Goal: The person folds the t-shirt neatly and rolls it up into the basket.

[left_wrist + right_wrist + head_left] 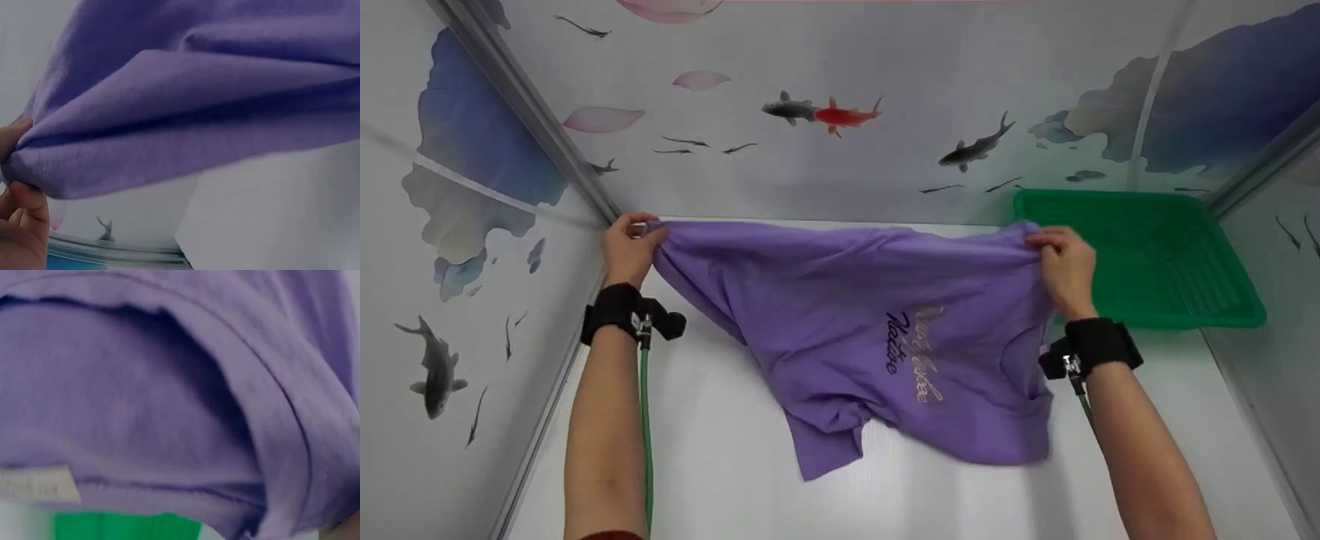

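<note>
Stretched sideways between both hands is a purple T-shirt [840,300] with printed lettering on its chest. My left hand [628,244] pinches its far left corner between thumb and fingers; the left wrist view shows the same hand [25,225] gripping the folded edge. At the shirt's right end, my right hand [1066,266] pinches the fabric near the shoulder. The neckline faces right, and in the right wrist view a pale label [42,485] shows inside the collar. One sleeve hangs bunched toward the lower middle. Only a sliver of the right hand appears in its own wrist view.
A green plastic basket [1140,259] stands at the back right, just behind my right hand. White panels painted with fish and leaves rise at the back, left and right of the white tabletop [720,465]. A green cable [645,435] runs along my left forearm.
</note>
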A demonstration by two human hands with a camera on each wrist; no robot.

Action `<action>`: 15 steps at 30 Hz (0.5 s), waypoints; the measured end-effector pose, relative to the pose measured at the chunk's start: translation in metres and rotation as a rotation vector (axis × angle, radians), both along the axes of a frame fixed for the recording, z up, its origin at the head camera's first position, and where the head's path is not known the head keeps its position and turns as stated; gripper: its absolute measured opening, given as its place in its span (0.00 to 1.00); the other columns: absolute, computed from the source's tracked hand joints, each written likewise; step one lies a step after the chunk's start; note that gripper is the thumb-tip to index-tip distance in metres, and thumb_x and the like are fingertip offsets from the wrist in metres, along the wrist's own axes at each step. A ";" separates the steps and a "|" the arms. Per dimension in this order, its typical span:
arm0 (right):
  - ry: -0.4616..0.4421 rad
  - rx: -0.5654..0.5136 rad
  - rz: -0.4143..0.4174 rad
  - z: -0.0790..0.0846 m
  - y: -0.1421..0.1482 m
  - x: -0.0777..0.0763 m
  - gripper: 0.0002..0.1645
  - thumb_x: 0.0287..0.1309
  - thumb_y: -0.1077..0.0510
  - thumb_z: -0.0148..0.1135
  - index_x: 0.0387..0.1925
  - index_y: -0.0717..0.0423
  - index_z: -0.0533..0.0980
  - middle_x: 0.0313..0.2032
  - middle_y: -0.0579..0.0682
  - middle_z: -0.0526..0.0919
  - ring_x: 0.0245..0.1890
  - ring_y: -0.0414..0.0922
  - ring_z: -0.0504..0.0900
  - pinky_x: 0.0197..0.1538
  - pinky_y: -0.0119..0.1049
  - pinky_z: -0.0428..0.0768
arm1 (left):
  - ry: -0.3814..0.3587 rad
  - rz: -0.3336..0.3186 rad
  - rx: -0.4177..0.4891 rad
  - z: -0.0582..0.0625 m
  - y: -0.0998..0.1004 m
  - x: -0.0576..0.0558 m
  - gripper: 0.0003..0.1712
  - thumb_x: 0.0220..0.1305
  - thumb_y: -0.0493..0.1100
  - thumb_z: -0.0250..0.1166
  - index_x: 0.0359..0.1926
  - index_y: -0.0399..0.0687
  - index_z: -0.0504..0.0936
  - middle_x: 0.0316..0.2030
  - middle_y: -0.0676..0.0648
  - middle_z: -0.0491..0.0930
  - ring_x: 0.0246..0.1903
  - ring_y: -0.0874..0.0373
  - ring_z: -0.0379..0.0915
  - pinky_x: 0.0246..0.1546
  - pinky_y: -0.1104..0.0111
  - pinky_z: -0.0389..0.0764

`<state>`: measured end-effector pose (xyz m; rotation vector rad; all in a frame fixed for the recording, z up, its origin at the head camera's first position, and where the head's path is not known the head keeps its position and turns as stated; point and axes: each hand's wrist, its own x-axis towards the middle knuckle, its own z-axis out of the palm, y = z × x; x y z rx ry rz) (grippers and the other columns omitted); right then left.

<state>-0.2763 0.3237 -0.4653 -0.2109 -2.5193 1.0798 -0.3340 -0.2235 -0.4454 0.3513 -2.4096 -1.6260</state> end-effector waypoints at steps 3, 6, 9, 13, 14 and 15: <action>-0.177 0.215 0.159 -0.048 0.006 -0.008 0.20 0.57 0.74 0.44 0.44 0.73 0.81 0.51 0.67 0.79 0.53 0.64 0.76 0.53 0.54 0.74 | -0.077 -0.010 -0.081 -0.023 0.009 -0.001 0.22 0.64 0.31 0.59 0.60 0.33 0.74 0.50 0.36 0.76 0.34 0.56 0.71 0.30 0.77 0.68; -0.202 0.456 0.292 -0.141 0.035 -0.033 0.17 0.58 0.68 0.47 0.35 0.73 0.82 0.47 0.67 0.81 0.51 0.63 0.78 0.50 0.52 0.78 | -0.121 -0.062 -0.142 -0.054 0.020 0.003 0.28 0.62 0.26 0.53 0.64 0.34 0.71 0.61 0.30 0.69 0.36 0.48 0.71 0.29 0.73 0.66; -0.194 0.657 0.327 -0.209 0.059 -0.052 0.16 0.59 0.62 0.52 0.25 0.72 0.79 0.42 0.69 0.83 0.58 0.60 0.74 0.53 0.52 0.75 | -0.145 -0.127 -0.211 -0.076 0.030 0.009 0.29 0.60 0.26 0.51 0.63 0.32 0.72 0.62 0.29 0.68 0.40 0.43 0.71 0.37 0.65 0.71; -0.204 0.700 0.338 -0.162 0.027 -0.018 0.13 0.57 0.65 0.57 0.24 0.74 0.76 0.41 0.71 0.82 0.63 0.63 0.67 0.55 0.59 0.68 | -0.181 -0.172 -0.241 -0.097 0.037 0.024 0.25 0.60 0.28 0.53 0.60 0.29 0.74 0.60 0.28 0.70 0.58 0.37 0.67 0.56 0.51 0.68; -0.175 0.678 0.338 -0.144 0.015 -0.006 0.10 0.55 0.67 0.57 0.24 0.75 0.76 0.40 0.72 0.82 0.61 0.64 0.69 0.54 0.59 0.67 | -0.188 -0.172 -0.241 -0.102 0.037 0.029 0.24 0.61 0.29 0.53 0.59 0.29 0.74 0.59 0.28 0.71 0.57 0.37 0.67 0.56 0.51 0.69; -0.186 0.640 0.332 -0.125 0.004 0.006 0.08 0.53 0.70 0.57 0.26 0.76 0.76 0.42 0.74 0.81 0.59 0.67 0.69 0.56 0.60 0.67 | -0.189 -0.176 -0.241 -0.107 0.038 0.034 0.23 0.62 0.29 0.54 0.59 0.28 0.74 0.58 0.28 0.71 0.58 0.35 0.67 0.56 0.49 0.69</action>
